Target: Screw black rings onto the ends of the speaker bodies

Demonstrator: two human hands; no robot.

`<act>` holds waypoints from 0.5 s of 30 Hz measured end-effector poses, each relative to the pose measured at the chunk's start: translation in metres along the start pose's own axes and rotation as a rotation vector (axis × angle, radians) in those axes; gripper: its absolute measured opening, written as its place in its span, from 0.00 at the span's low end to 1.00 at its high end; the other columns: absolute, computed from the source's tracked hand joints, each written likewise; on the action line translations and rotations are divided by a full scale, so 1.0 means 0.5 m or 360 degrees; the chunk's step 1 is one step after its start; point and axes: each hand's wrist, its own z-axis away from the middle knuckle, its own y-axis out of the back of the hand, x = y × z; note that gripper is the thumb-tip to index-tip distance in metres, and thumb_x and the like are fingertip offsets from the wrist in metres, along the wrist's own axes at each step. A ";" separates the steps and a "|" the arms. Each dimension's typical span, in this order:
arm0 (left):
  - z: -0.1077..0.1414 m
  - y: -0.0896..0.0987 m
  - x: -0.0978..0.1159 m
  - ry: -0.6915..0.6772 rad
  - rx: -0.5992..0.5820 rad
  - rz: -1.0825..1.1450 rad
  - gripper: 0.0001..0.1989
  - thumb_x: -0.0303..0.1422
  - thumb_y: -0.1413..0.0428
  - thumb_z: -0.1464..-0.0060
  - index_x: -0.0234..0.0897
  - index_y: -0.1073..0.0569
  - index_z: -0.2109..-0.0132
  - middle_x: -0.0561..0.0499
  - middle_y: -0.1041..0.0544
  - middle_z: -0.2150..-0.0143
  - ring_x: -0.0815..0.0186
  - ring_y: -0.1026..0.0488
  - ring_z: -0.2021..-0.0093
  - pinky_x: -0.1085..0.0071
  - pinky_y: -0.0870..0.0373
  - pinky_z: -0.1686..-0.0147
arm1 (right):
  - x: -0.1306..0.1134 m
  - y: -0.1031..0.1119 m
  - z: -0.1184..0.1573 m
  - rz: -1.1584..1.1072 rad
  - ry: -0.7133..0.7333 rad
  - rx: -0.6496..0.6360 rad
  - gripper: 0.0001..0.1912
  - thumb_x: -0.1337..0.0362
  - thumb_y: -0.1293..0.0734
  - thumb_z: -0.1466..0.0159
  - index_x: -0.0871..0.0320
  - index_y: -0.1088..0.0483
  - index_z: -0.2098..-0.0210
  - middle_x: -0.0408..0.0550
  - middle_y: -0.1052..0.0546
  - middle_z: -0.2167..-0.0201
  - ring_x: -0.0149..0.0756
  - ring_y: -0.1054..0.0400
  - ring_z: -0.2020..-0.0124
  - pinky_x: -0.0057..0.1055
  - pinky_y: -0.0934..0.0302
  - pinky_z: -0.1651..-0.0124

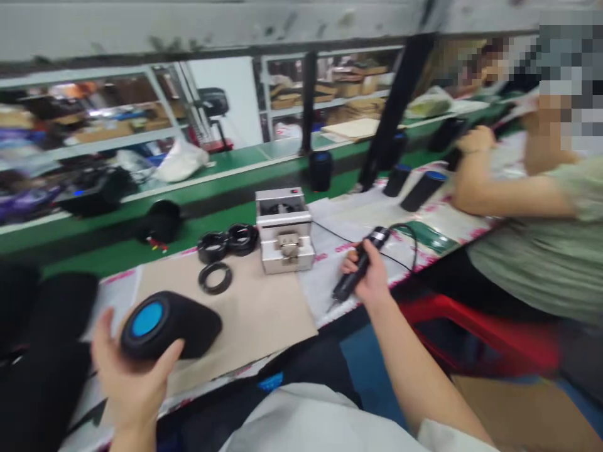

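Note:
At the lower left, my left hand [134, 376] is wrapped round the end of a black speaker [191, 323] with a blue round cap, which lies on its side over a cardboard sheet [264, 314]. My right hand [374, 273] grips a black electric screwdriver [360, 267], its tip pointing down and left toward the bench edge. A cable runs from its top end. Several black rings [215, 278] lie on and beside the cardboard. Behind them stands a silver screw feeder [286, 235].
More black speakers [424, 190] stand at the right, near a co-worker's arms [513, 191]. Dark cylinders [56, 307] crowd the left edge. A black part with coloured wires [161, 223] sits at the back left. A red stool [485, 333] is at lower right.

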 end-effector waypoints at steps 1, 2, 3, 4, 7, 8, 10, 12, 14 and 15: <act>0.017 0.004 -0.019 0.0073 0.0092 -0.0031 0.56 0.33 0.22 0.53 0.48 0.40 0.22 0.40 0.35 0.24 0.47 0.30 0.28 0.46 0.36 0.25 | -0.008 -0.002 0.005 0.0018 0.0052 -0.0036 0.23 0.45 0.25 0.33 0.57 0.34 0.63 0.32 0.37 0.80 0.21 0.47 0.84 0.20 0.43 0.79; 0.031 0.003 -0.033 0.0149 0.0137 -0.0036 0.60 0.32 0.21 0.56 0.48 0.41 0.21 0.40 0.33 0.25 0.47 0.28 0.29 0.47 0.35 0.25 | -0.018 -0.008 0.015 0.0038 0.0108 -0.0074 0.27 0.44 0.21 0.41 0.56 0.35 0.64 0.31 0.37 0.80 0.20 0.47 0.85 0.20 0.43 0.80; 0.040 0.000 -0.043 0.0220 0.0152 -0.0029 0.62 0.32 0.21 0.58 0.47 0.42 0.21 0.39 0.30 0.27 0.46 0.26 0.30 0.46 0.33 0.26 | -0.030 -0.016 0.028 0.0056 0.0166 -0.0122 0.31 0.43 0.17 0.48 0.55 0.35 0.64 0.30 0.37 0.81 0.20 0.48 0.85 0.19 0.42 0.80; 0.046 -0.004 -0.048 0.0283 0.0129 -0.0012 0.62 0.33 0.21 0.58 0.46 0.42 0.20 0.38 0.28 0.29 0.45 0.25 0.31 0.46 0.31 0.28 | -0.043 -0.028 0.044 0.0070 0.0222 -0.0175 0.33 0.44 0.15 0.53 0.54 0.34 0.64 0.30 0.37 0.81 0.20 0.48 0.86 0.19 0.43 0.81; 0.048 -0.013 -0.047 0.0403 0.0063 -0.0016 0.66 0.35 0.20 0.61 0.46 0.44 0.20 0.37 0.28 0.30 0.45 0.23 0.33 0.46 0.28 0.31 | -0.073 -0.084 0.097 0.0136 0.0327 -0.0383 0.33 0.45 0.14 0.55 0.51 0.31 0.61 0.29 0.38 0.82 0.20 0.50 0.89 0.20 0.47 0.84; 0.046 -0.014 -0.044 0.0449 0.0067 -0.0033 0.67 0.36 0.19 0.62 0.46 0.44 0.20 0.37 0.28 0.30 0.44 0.23 0.34 0.45 0.28 0.31 | -0.077 -0.108 0.113 0.0209 0.0330 -0.0507 0.32 0.44 0.15 0.53 0.50 0.31 0.60 0.29 0.36 0.82 0.21 0.50 0.89 0.21 0.48 0.85; 0.044 -0.011 -0.040 0.0562 0.0122 -0.0040 0.67 0.38 0.19 0.63 0.46 0.44 0.20 0.36 0.28 0.30 0.43 0.23 0.34 0.42 0.29 0.30 | -0.071 -0.161 0.139 0.0466 0.0244 -0.0798 0.29 0.44 0.18 0.47 0.49 0.32 0.58 0.31 0.31 0.79 0.23 0.46 0.90 0.24 0.45 0.84; 0.046 -0.001 -0.037 0.0637 0.0195 0.0006 0.65 0.40 0.19 0.63 0.45 0.41 0.21 0.36 0.27 0.30 0.40 0.24 0.33 0.38 0.31 0.29 | -0.045 -0.213 0.157 0.0737 0.0062 -0.0955 0.27 0.49 0.18 0.44 0.50 0.33 0.57 0.34 0.26 0.75 0.26 0.39 0.88 0.28 0.39 0.82; 0.053 0.014 -0.032 0.0634 0.0220 0.0027 0.62 0.39 0.19 0.62 0.45 0.37 0.23 0.37 0.27 0.30 0.40 0.25 0.32 0.38 0.32 0.29 | -0.003 -0.259 0.164 0.1127 -0.0114 -0.1067 0.24 0.53 0.19 0.42 0.54 0.33 0.58 0.38 0.25 0.74 0.29 0.33 0.83 0.29 0.35 0.79; 0.057 0.021 -0.029 0.0608 0.0207 0.0014 0.60 0.38 0.19 0.62 0.44 0.36 0.24 0.37 0.27 0.30 0.40 0.24 0.32 0.40 0.31 0.29 | 0.023 -0.279 0.162 0.1384 -0.0176 -0.1143 0.22 0.53 0.20 0.41 0.55 0.32 0.58 0.39 0.26 0.74 0.31 0.31 0.81 0.29 0.34 0.77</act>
